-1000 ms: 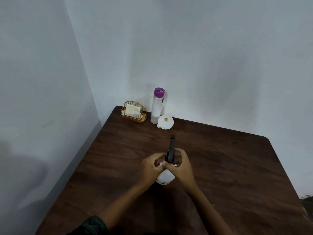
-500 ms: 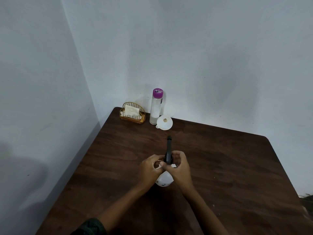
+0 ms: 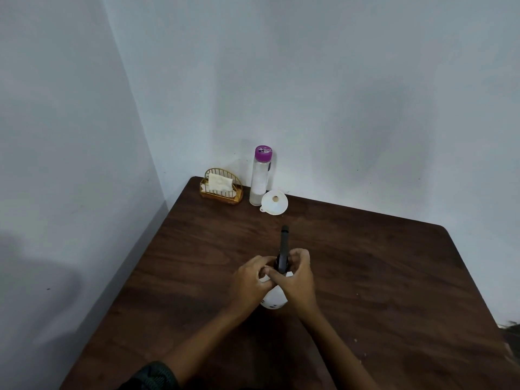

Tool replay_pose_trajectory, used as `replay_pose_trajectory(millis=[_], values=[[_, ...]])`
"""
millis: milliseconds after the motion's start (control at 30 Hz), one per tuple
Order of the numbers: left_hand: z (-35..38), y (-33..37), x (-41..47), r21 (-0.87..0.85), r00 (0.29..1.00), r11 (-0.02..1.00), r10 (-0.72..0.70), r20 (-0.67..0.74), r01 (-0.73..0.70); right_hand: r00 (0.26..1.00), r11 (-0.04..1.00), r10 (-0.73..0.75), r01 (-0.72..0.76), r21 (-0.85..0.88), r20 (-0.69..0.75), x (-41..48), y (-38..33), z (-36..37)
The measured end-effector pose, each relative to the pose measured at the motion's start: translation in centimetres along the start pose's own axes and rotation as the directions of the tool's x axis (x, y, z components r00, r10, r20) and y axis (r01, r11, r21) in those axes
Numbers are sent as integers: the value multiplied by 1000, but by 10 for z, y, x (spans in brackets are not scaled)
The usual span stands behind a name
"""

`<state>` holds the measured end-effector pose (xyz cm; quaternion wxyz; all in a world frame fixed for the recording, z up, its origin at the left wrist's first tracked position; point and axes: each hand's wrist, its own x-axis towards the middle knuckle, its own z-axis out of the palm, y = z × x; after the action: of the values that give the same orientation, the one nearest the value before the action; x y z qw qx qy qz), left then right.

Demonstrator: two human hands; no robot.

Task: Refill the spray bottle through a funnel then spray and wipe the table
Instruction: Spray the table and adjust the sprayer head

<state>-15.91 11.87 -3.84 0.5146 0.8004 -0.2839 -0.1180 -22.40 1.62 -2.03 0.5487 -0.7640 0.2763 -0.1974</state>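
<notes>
At the far left corner of the dark wooden bench (image 3: 394,277) stands a gold wire holder (image 3: 221,187) with white paper napkins in it. Just to its right is a clear tall bottle with a purple cap (image 3: 260,178), upright and capped, and the white plastic funnel (image 3: 274,203) lies just beside that bottle's foot with its wide mouth tipped toward the camera. Nearer the person, in the middle of the bench and well apart from those three, the left hand (image 3: 250,282) has its fingers curled round the neck and shoulder of the white round-bodied spray bottle (image 3: 273,301), which seems to stand upright on the wood. The black spray head (image 3: 283,249) rises between the two hands with its nozzle pointing away, and the right hand (image 3: 298,280) wraps its thumb and fingers round the base of that head. This looks like the opening step: one hand steadies the bottle while the other twists the head loose. How far the thread has turned cannot be seen. Next the head must be lifted clear with its dip tube and laid aside. Then the person must reach to the back corner for the funnel and seat it in the open neck.
</notes>
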Motion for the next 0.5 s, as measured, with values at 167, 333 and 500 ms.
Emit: replay_pose_trajectory(millis=[167, 333, 500], values=[[1, -3, 0, 17, 1000, 1000, -18, -18, 18, 998, 998, -60, 59, 33, 15, -6, 6, -12], [3, -2, -2, 23, 1000, 1000, -4, -12, 4, 1000, 999, -11, 10, -31, -21, -3, -2, -4], [2, -1, -1, 15, 1000, 1000, -4, -2, 4, 999, 1000, 3, -3, 2, 39, 0, 0, -4]])
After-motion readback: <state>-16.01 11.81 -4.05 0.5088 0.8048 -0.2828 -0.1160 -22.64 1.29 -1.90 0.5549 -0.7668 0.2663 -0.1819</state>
